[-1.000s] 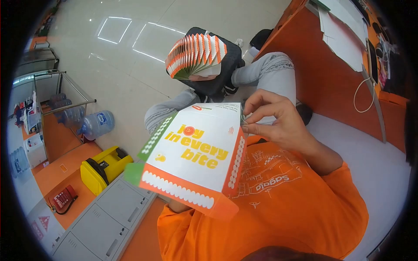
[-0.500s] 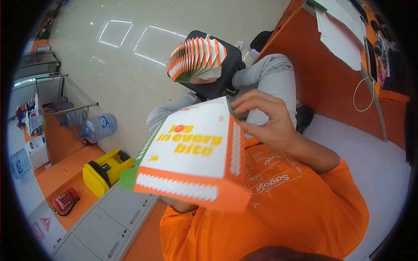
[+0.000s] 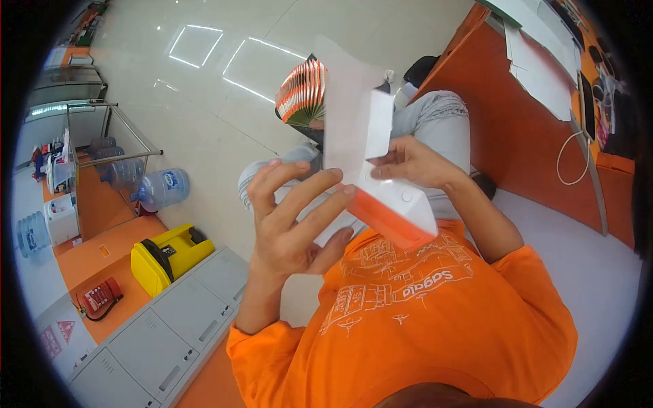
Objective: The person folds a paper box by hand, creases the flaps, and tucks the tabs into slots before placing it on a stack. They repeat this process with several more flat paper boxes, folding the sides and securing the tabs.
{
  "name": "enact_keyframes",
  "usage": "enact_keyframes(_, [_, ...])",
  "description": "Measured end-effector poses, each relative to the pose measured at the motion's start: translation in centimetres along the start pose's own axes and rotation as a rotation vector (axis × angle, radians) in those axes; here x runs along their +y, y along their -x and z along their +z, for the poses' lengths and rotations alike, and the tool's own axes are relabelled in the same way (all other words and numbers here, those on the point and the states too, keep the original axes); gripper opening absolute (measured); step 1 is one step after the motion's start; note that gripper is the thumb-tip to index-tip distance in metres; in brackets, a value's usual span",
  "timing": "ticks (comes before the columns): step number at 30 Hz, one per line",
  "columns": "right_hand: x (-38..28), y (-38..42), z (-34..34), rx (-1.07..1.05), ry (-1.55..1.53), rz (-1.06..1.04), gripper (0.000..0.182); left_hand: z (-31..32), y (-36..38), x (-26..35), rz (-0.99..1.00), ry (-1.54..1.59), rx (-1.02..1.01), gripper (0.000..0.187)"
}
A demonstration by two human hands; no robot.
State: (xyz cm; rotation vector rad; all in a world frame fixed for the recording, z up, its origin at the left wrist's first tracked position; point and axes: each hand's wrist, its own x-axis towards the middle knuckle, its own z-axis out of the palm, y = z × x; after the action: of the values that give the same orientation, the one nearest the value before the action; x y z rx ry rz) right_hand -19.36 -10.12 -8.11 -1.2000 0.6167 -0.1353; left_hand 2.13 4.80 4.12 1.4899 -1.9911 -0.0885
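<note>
A paper food box point(image 3: 350, 129) is half folded in front of me, its plain white inside facing up and its tall panel blurred. One orange side wall point(image 3: 391, 217) faces my shirt. My right hand point(image 3: 416, 163) pinches a white flap at the box's inner corner between thumb and fingers. To the left, my left hand point(image 3: 292, 228) is raised with its fingers spread, the fingertips near the box's lower left edge. Beyond the box, a fanned stack of orange, white and green folded boxes point(image 3: 303, 92) rests on a dark seat, partly hidden.
An orange desk panel point(image 3: 517, 143) stands at right, with papers point(image 3: 537, 71) and a white cable point(image 3: 561, 160) above. At left are grey lockers point(image 3: 163, 326), a yellow case point(image 3: 170, 258), a fire extinguisher point(image 3: 101, 297) and large water bottles point(image 3: 163, 188).
The box has turned from its printed "joy in every bite" face to its white inside. My left hand has come into view from beneath it, fingers apart.
</note>
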Motion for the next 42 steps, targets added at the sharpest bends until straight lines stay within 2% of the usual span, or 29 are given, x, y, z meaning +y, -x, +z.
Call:
enact_keyframes(3, [1.2, 0.1, 0.3, -0.118, 0.045, 0.057, 0.033, -1.5, -1.5, 0.9, 0.03, -0.069, -0.058, 0.048])
enact_keyframes(5, [0.7, 0.7, 1.3, -0.309, 0.073, 0.053, 0.028, -1.9, -2.2, 1.8, 0.044, -0.155, -0.234, 0.044])
enact_keyframes(7, [-0.2, 1.4, 2.2, -0.295, 0.115, 0.067, 0.024, -2.0, -3.2, 2.8, 0.043, -0.125, -0.306, 0.04])
enact_keyframes(9, [0.7, 1.1, 2.2, -0.408, 0.151, 0.054, 0.023, -2.0, -3.6, 2.9, 0.046, -0.095, -0.371, 0.035])
enact_keyframes(10, [-0.2, 1.4, 1.9, -0.409, 0.314, 0.122, 0.026, -2.1, -3.6, 2.7, 0.071, -0.045, -0.497, 0.029])
enact_keyframes(11, [0.1, 1.6, 2.1, -0.412, 0.315, 0.125, 0.026, -2.1, -3.6, 2.6, 0.094, 0.008, -0.623, 0.024])
enact_keyframes(13, [1.0, 1.9, 2.2, -0.433, 0.087, 0.13, 0.03, -1.9, -3.2, 2.8, 0.083, 0.053, -0.594, 0.018])
enact_keyframes(14, [1.6, 1.8, 1.7, -0.475, 0.226, 0.221, 0.032, -1.9, -3.0, 2.7, 0.086, 0.064, -0.658, 0.015])
enact_keyframes(15, [1.7, 2.0, 1.8, -0.485, 0.223, 0.226, 0.032, -1.9, -2.9, 2.7, 0.087, 0.075, -0.721, 0.013])
enact_keyframes(17, [0.9, 2.3, 1.8, -0.125, 0.184, -0.037, 0.035, -1.7, -2.7, 2.4, 0.029, 0.018, -0.703, 0.011])
enact_keyframes(18, [-0.5, 2.4, 1.2, -0.061, 0.154, -0.028, 0.037, -1.6, -2.3, 2.3, -0.021, -0.033, -0.694, 0.009])
enact_keyframes(19, [-1.7, 2.9, 1.0, -0.067, 0.151, -0.027, 0.037, -1.3, -1.8, 2.1, -0.028, -0.035, -0.697, 0.009])
enact_keyframes(21, [-3.7, 4.2, 1.0, -0.31, 0.248, -0.113, 0.039, -0.6, -0.8, 1.9, -0.028, -0.015, -0.724, 0.007])
enact_keyframes(22, [-4.5, 4.6, 1.9, -0.351, 0.364, -0.2, 0.03, -0.5, -0.4, 1.8, -0.037, -0.011, -0.724, 0.007])
enact_keyframes(24, [-4.6, 4.4, 3.4, -0.386, 0.42, -0.172, 0.025, -0.3, 0.2, 1.6, -0.099, 0.024, -0.907, 0.008])
enact_keyframes(26, [-4.3, 4.5, 3.9, -0.429, 0.472, -0.138, 0.02, -0.4, 0.7, 1.0, -0.115, 0.045, -0.934, 0.009])
enact_keyframes(28, [-4.0, 4.5, 4.1, -0.406, 0.491, -0.265, 0.015, -0.5, 1.0, 0.6, -0.144, 0.065, -0.963, 0.011])
enact_keyframes(29, [-3.9, 4.6, 4.1, -0.423, 0.485, -0.258, 0.015, -0.7, 0.8, 0.4, -0.19, 0.083, -0.988, 0.013])
enact_keyframes(32, [-4.0, 4.9, 4.4, -0.378, 0.567, -0.305, 0.014, -0.5, 1.1, 0.0, -0.322, 0.185, -1.043, 0.016])
enact_keyframes(34, [-4.4, 5.2, 5.2, -0.266, 0.769, -0.615, 0.017, 0.0, 1.3, -0.6, -0.403, 0.273, -1.068, 0.018])
enact_keyframes(35, [-4.4, 5.5, 5.5, -0.27, 0.768, -0.612, 0.017, 0.6, 1.8, -1.4, -0.431, 0.384, -1.125, 0.019])
enact_keyframes(37, [-4.4, 6.0, 5.9, -0.192, 1.035, -0.624, 0.019, 1.2, 1.9, -2.1, -0.46, 0.502, -1.178, 0.02])
enact_keyframes(38, [-3.9, 6.2, 6.0, -0.195, 1.036, -0.622, 0.019, 1.4, 1.7, -2.2, -0.57, 0.638, -1.156, 0.021])
enact_keyframes(39, [-2.8, 6.2, 5.9, -0.09, 1.102, -0.683, 0.02, 1.6, 1.4, -2.2, -0.678, 0.773, -1.129, 0.022])
enact_keyframes(40, [-2.0, 6.2, 5.8, 0.018, 1.168, -0.742, 0.022, 1.9, 1.7, -2.1, -0.675, 0.774, -1.128, 0.022])
enact_keyframes(42, [-1.6, 6.1, 5.3, 0.036, 1.14, -0.711, 0.02, 3.2, 3.3, -1.5, -0.775, 0.904, -0.959, 0.022])
